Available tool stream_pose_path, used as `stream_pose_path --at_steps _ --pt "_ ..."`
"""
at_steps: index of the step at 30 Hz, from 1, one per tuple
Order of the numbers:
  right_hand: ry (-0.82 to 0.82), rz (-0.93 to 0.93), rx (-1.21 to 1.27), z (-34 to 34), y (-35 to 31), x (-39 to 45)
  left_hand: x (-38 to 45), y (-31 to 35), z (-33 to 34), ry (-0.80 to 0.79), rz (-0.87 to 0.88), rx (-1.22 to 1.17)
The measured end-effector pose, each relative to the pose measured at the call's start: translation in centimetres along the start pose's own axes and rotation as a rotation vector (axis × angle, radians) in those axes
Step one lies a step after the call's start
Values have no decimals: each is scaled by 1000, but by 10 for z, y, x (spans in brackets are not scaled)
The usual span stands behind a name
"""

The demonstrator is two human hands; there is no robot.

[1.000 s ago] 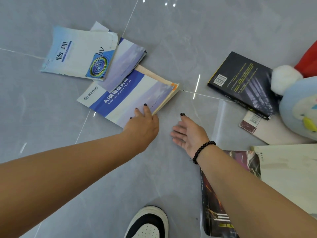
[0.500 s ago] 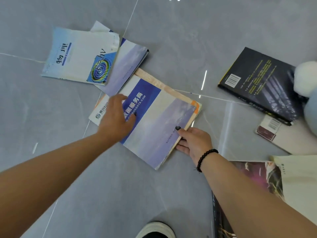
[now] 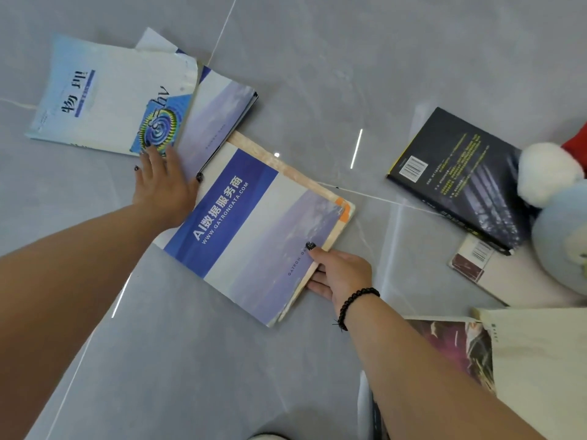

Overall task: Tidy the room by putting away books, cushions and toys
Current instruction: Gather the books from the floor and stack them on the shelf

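A blue-and-white paperback (image 3: 254, 230) lies on the grey tiled floor (image 3: 317, 74) in the middle. My right hand (image 3: 340, 274) grips its near right edge, thumb on the cover and fingers underneath. My left hand (image 3: 165, 182) lies flat with spread fingers on a second purple-white book (image 3: 219, 115), at the lower edge of a pale blue physics textbook (image 3: 108, 93) that overlaps it. A black book (image 3: 457, 173) lies at the right.
A blue-and-white plush toy with a red hat (image 3: 559, 217) sits at the right edge, over a white book (image 3: 495, 271). More books (image 3: 524, 354) lie by my right forearm. My shoe (image 3: 266, 436) shows at the bottom.
My left hand left the blue-and-white paperback and moved up left onto the purple-white book. My right hand reached the paperback's edge and took hold of it.
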State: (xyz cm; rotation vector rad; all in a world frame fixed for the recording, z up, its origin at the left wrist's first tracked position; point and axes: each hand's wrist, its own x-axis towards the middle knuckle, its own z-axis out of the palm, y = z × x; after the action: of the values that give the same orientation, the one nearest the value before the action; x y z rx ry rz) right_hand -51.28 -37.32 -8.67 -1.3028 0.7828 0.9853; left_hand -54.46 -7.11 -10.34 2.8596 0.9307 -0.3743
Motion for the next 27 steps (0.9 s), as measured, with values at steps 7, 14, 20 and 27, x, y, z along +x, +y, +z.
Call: stream_pose_path --at_steps 7,14,20,27 --pt "-19 12 -26 -1 -2 0 22 7 -21 -173 0 261" --pt "-36 3 -39 -2 -2 -2 2 19 -42 -174 164 534" --pt "-69 -56 -34 -6 5 -12 -116 80 -43 -332 412 669" --pt "43 -34 94 -9 23 -33 -230 144 -21 -489 545 550"
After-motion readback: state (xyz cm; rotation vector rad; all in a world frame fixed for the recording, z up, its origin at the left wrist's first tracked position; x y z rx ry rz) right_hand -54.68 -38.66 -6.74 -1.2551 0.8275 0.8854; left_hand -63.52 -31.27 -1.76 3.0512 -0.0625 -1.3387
